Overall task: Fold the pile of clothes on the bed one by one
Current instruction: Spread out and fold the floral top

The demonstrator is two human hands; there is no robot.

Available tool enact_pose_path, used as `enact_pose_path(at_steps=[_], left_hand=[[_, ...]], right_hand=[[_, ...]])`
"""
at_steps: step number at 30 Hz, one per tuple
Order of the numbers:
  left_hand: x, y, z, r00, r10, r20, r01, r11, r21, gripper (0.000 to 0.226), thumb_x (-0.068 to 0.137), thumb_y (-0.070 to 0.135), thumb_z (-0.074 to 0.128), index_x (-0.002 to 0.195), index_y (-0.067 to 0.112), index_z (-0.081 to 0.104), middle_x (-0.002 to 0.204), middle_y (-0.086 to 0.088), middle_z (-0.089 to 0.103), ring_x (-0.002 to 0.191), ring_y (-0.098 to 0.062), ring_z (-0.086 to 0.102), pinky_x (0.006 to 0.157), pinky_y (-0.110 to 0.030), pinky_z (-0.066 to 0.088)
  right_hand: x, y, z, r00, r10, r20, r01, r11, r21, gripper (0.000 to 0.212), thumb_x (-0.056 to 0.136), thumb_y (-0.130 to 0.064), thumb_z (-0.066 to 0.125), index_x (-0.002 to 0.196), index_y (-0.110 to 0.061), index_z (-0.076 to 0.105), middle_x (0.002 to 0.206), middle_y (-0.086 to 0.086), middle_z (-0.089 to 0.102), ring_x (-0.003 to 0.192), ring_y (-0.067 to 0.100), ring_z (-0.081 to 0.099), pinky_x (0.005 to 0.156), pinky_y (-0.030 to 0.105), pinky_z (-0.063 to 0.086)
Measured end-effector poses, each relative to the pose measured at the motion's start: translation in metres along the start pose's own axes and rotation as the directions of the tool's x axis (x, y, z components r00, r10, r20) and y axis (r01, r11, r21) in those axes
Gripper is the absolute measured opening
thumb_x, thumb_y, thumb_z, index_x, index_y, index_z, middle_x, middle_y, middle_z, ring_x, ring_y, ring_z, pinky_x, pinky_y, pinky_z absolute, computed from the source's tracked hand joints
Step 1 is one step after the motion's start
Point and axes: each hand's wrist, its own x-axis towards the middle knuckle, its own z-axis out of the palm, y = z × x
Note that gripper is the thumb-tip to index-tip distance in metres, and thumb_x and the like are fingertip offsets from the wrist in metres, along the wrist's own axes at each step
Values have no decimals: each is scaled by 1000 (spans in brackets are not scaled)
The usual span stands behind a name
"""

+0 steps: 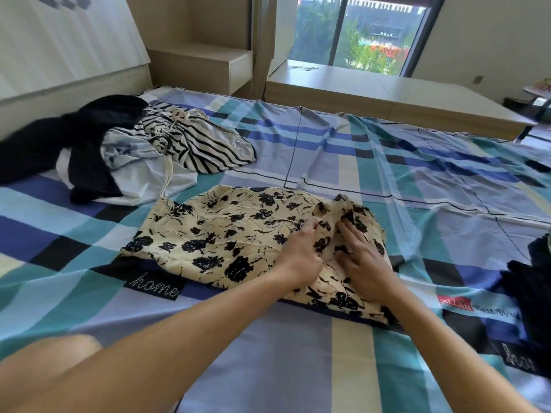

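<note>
Head cam: cream thin-fabric garment w/ black flower print is lying spread on the blue, teal and white plaid bed sheet, near the centre of frame, with both hands working at its right end. Left hand is sitting on the floral garment, fingers curled, pinching a bit of the cloth at the fingertips. Right hand is lying just beside it, released, fingers straight and pressing flat on the fabric. Between the two hands a ridge of cloth is standing up, running toward the garment's far edge. Rest of the garment is lying flat, lightly creased.

Beyond the floral garment to its left, the unfolded pile is waiting: black fuzzy garment, black-and-white striped soft piece, pale blue blotched piece and plain white piece, all tangled and overlapping; a cream cord from the pile is trailing down to the floral garment's far left corner. Well to the right of the floral garment, at frame edge, dark clothes are sitting in a heap; can't tell if folded. Just in front of the garment's near left corner, a black "home" patch is showing on the sheet. Far beyond the garment, a light wooden bench is running under a big dark-framed window.
</note>
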Motion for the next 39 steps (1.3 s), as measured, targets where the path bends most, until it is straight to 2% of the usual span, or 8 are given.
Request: enact_pose_path(at_steps=[5,10,16,21,23,27,34,39], left_hand=[[1,-29,-49,994,-50,-97,74,962,262,35,97,21,58,130,19,48,109,0,64,90,-20,67,75,-38,61],[4,-94,-146,858,-405,-316,514,669,537,89,90,63,56,156,17,20,159,-14,26,146,-38,25,116,-60,30],[-5,-139,-191,759,-610,-228,650,684,332,115,81,47,77,160,10,2,164,-17,20,145,-37,33,115,-46,37],[6,-131,-197,752,-651,-102,656,725,209,65,83,24,80,134,1,46,108,-12,58,84,-22,59,58,-31,49],[10,-127,-198,753,-654,-78,656,734,173,53,89,22,73,131,0,51,100,-12,59,79,-21,59,62,-30,50],[21,-108,-193,818,-570,-70,573,819,28,43,102,25,54,143,15,50,152,-15,43,134,-35,48,112,-53,40],[39,-43,-163,981,-36,-191,47,997,54,25,101,21,56,124,12,55,101,3,59,103,-25,61,72,-21,48],[25,-1,-114,860,290,419,-208,950,-232,27,98,25,63,124,21,61,122,6,68,117,-16,64,103,-38,52]], right_hand=[[38,-7,22,985,116,130,-69,946,-316,73,99,-67,23,159,-36,-5,165,-6,-16,153,17,-13,120,59,-12],[53,-12,46,977,202,64,-161,905,-395,95,76,-89,-2,154,-37,-17,159,-2,-26,151,22,-20,113,64,-23],[49,-8,55,977,209,35,-181,909,-376,97,74,-92,-1,154,-39,-17,160,-4,-25,147,16,-25,113,55,-27],[45,-13,54,975,219,30,-191,905,-381,93,79,-88,1,156,-38,-15,162,-5,-23,150,16,-22,116,55,-24],[44,-13,53,974,225,31,-196,904,-380,94,77,-88,-1,156,-37,-15,162,-5,-23,150,16,-23,118,56,-21],[44,-12,56,972,234,15,-210,898,-386,97,75,-88,-5,156,-36,-14,163,-6,-21,151,17,-21,119,56,-18],[47,-8,60,973,230,-1,-209,884,-418,94,78,-88,-6,155,-36,-17,162,-7,-23,149,17,-24,117,55,-24],[45,-8,51,971,224,84,-174,903,-393,88,92,-74,34,159,-32,-7,166,-4,-19,152,18,-20,118,54,-20]])
